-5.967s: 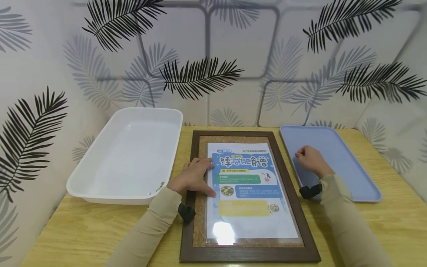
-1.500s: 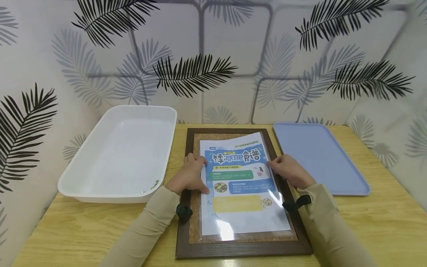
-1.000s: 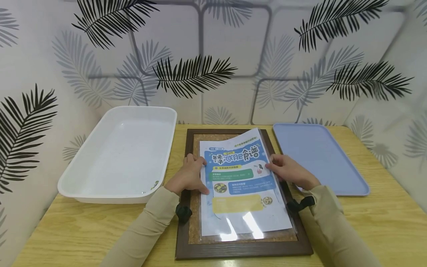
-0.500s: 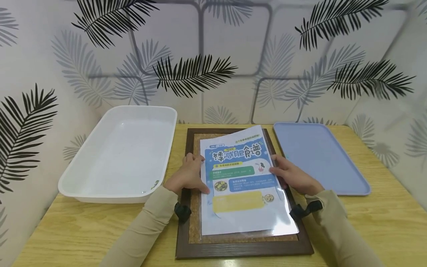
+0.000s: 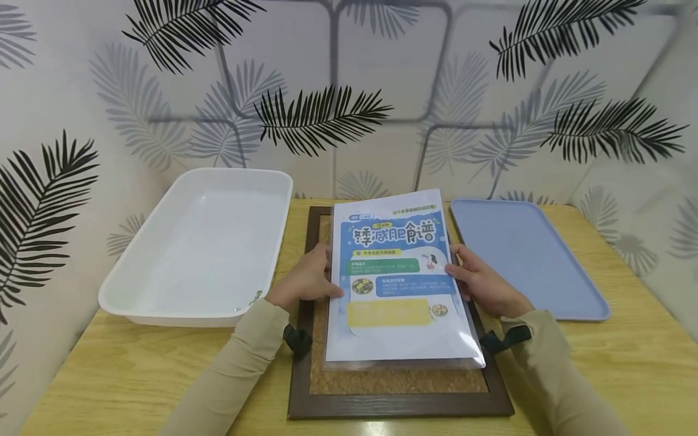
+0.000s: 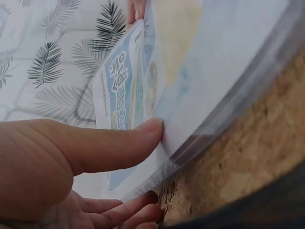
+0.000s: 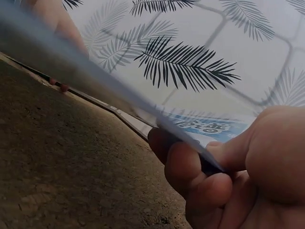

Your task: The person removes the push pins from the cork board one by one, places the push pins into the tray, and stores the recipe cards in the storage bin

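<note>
A printed poster (image 5: pixel 403 284) in a clear plastic cover, blue at the top with green and yellow bands, hovers over a cork board (image 5: pixel 398 383) with a dark brown frame. My left hand (image 5: pixel 308 275) pinches its left edge; in the left wrist view the thumb (image 6: pixel 119 145) lies on top and the fingers are underneath. On the opposite side, my right hand (image 5: pixel 485 281) grips the right edge. The right wrist view shows curled fingers (image 7: pixel 190 176) below the sheet (image 7: pixel 119 93) and the thumb above, with cork (image 7: pixel 71 162) underneath.
To the left stands a deep white tub (image 5: pixel 196 242). A flat blue tray (image 5: pixel 529 260) lies to the right of the board. All rest on a wooden table (image 5: pixel 616 369) against a leaf-patterned wall (image 5: pixel 349 72).
At first my right hand was a fist over the blue tray. It came left to the poster's right edge. Now both hands have raised the poster, baring more cork along the near side.
</note>
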### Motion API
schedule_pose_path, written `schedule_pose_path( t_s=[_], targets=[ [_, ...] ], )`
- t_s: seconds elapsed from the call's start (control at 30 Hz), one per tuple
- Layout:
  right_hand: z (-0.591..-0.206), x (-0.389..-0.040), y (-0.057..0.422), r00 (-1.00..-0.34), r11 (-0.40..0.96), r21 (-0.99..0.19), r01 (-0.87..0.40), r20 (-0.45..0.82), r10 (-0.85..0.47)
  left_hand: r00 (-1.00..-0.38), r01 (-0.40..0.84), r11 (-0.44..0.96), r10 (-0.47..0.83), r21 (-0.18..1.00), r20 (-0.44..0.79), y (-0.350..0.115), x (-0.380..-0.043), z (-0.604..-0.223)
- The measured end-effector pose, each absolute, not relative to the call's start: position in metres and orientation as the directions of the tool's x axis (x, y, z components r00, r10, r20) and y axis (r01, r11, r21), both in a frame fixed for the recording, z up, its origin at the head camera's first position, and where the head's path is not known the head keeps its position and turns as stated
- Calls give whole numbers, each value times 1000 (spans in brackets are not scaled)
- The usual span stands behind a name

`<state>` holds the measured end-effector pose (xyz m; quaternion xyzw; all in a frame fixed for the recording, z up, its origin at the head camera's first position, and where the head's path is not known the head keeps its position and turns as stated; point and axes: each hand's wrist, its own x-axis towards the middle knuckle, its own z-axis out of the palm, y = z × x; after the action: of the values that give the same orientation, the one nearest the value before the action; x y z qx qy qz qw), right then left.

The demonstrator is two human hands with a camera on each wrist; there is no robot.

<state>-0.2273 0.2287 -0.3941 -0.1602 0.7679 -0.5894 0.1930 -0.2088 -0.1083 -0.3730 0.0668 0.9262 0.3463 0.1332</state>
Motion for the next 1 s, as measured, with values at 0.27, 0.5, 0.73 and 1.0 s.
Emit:
schedule_pose_path(
  t_s=[0.27,0.5,0.73,1.0],
  targets=[
    [-391,-228,225,-889,251,-968,-23,-95,-449,-963,-108,638,123,763,-240,-112,-205,-370],
    [-380,-222,218,-924,388,-915,-113,-47,-379,-966,-137,537,115,833,-232,-118,-192,-364],
    [-367,-215,202,-942,472,-872,-128,-42,-333,-976,-149,515,61,844,-210,-127,-176,-356],
    [-352,-219,175,-958,536,-837,-113,-52,-283,-994,-47,530,61,846,-93,-157,-160,-330]
  ],
)
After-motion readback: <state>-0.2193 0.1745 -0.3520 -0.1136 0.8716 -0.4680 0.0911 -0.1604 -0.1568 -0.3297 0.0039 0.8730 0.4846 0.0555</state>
